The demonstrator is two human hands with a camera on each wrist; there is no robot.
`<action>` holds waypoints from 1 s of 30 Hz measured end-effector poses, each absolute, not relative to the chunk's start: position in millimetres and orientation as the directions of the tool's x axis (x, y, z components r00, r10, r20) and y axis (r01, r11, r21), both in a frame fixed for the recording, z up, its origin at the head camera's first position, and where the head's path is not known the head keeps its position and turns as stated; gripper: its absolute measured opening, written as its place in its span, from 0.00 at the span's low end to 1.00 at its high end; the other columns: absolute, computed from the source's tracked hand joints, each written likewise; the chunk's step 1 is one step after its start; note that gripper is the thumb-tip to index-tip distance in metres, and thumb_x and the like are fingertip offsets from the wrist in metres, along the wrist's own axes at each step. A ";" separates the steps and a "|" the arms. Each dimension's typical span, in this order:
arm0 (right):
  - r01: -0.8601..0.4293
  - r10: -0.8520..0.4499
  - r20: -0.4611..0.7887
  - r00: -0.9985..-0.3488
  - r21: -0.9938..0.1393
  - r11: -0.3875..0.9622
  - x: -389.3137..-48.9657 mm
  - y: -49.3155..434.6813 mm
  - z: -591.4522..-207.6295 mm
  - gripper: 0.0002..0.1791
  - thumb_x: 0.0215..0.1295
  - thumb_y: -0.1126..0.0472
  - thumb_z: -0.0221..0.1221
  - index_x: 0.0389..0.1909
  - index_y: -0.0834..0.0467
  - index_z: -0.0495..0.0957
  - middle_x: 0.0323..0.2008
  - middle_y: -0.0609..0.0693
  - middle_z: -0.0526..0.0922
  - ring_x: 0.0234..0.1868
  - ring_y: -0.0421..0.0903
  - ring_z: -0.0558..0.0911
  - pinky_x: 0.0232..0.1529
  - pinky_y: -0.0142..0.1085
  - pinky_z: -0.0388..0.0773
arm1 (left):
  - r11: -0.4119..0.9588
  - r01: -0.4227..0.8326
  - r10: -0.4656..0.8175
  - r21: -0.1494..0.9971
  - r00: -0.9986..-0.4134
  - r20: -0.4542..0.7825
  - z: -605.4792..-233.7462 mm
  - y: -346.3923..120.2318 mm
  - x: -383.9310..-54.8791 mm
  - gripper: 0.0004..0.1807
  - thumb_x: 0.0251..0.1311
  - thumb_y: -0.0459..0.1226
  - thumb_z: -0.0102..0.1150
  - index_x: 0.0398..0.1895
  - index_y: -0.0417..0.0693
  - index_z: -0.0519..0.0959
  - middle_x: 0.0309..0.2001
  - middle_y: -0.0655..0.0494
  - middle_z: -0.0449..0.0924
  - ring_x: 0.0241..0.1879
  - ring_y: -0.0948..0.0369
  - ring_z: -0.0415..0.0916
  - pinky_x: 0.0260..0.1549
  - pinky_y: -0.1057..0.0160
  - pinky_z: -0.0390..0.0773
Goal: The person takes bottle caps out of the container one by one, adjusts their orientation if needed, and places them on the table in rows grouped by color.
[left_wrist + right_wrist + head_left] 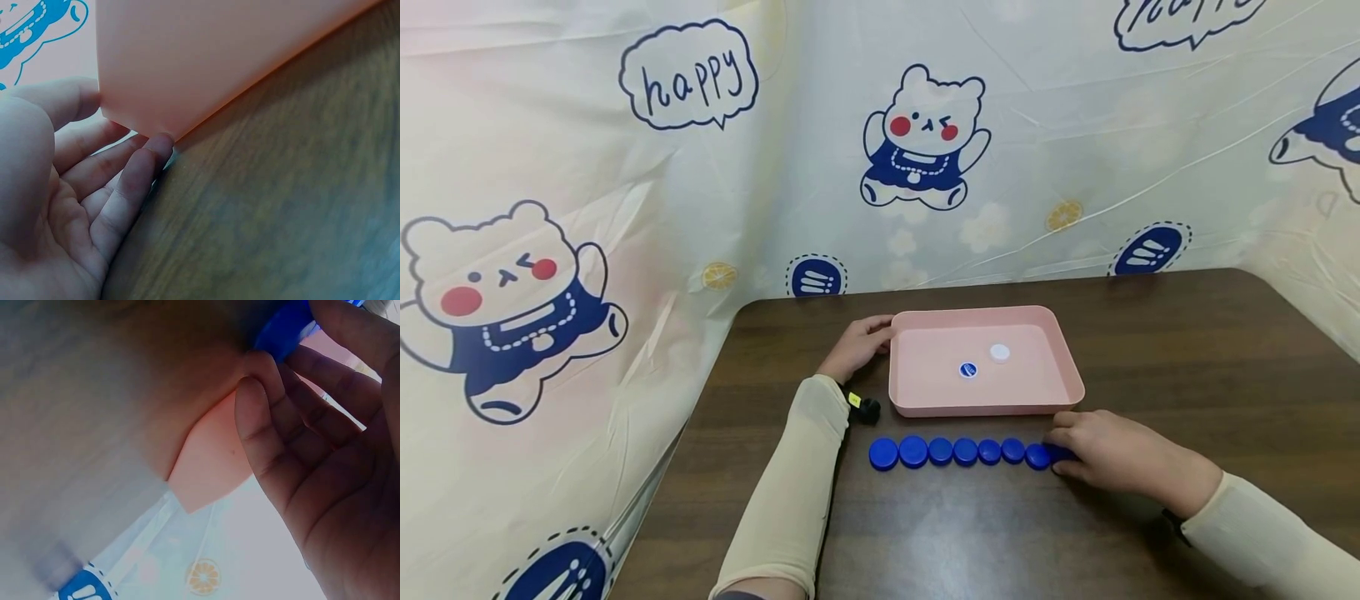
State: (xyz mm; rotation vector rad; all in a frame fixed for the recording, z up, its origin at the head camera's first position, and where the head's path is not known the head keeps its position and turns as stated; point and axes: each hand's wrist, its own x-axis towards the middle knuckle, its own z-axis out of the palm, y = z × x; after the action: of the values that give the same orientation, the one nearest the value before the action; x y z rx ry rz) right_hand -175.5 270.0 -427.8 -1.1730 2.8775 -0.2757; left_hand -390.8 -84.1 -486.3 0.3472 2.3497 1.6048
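Note:
Blue bottle caps [965, 452] lie in a row along the near side of a pink rectangular tray [985, 410]. My right hand [1108, 450] is at the row's right end and pinches the last blue cap [282, 331] between thumb and forefinger. In the right wrist view its other fingers extend near the tray's outer wall [212, 453]. At the tray's left side is my left hand [859, 346]. Its fingertips and thumb touch the tray's corner [147, 103] without curling round it.
Inside the tray lie a white disc [999, 352] and a round blue-and-white piece [968, 370]. A small black device [867, 410] is at the left wrist. Behind the brown wooden table [940, 533] hangs a printed curtain [820, 167].

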 end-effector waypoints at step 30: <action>-0.691 -0.689 0.056 -0.723 -0.055 0.721 -225.4 229.8 -366.8 0.14 0.60 0.57 0.68 0.45 0.57 0.85 0.41 0.50 0.84 0.40 0.45 0.84 0.43 0.42 0.82 | 0.355 0.058 0.343 0.933 -0.936 -0.072 -485.8 -84.0 -388.6 0.21 0.68 0.48 0.57 0.62 0.54 0.76 0.53 0.56 0.78 0.44 0.56 0.79 0.47 0.57 0.79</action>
State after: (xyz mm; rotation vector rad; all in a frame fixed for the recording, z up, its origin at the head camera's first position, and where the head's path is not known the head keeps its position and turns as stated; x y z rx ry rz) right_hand -225.4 229.8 -366.8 -1.1804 2.9428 -0.1135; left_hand -388.6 -84.0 -485.8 0.3586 2.3635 1.6124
